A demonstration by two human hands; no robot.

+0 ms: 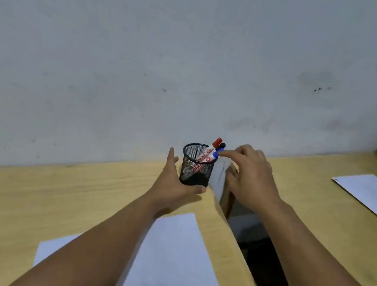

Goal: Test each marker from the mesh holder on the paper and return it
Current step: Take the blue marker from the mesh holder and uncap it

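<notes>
Markers (211,152) all sit in the mesh holder (196,164) at my table's far right corner; paper (173,260) looks blank, so nothing's tested yet. My left hand (176,180) grips the holder, right hand (250,175) fingertips pinch the blue marker (215,156).

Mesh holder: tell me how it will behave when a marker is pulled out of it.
The mesh holder looks light, being thin open wire, so it would probably lift or slide without the left hand cupping its base. Its markers all lean right, so it may tip that way. It stands near the desk edge, so a tip could send it off.
</notes>
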